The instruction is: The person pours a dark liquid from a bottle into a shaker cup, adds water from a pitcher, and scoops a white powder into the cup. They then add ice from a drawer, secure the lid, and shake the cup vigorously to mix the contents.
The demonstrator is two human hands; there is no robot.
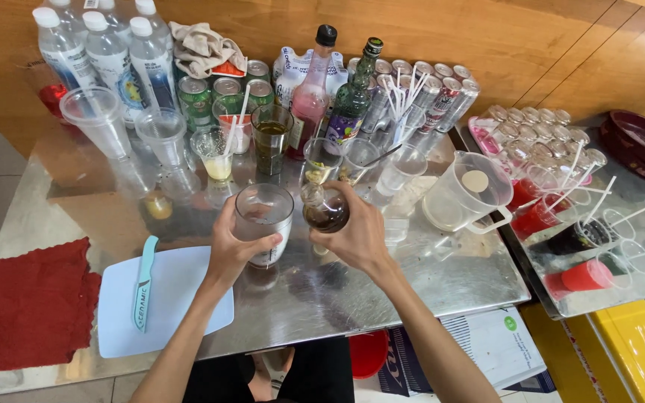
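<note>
Head view: nearest, left of the metal cup [264, 222], lies a white cutting board [167, 298] with a teal knife [142, 283]. Left hand [234, 250] wraps the cup; right hand [358, 235] grips a tilted glass of dark liquid [327, 210] just beside it — bottles [310, 97] stand beyond.

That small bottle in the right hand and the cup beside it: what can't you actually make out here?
- Head view: the small bottle is tilted, dark liquid inside; the right hand hides its base.
- Whether liquid is leaving its mouth: too small, glare.
- The clear cup: the left hand covers its lower side; its fill level is unclear.
- The red bucket under the steel table: cut off by the table edge.
</note>
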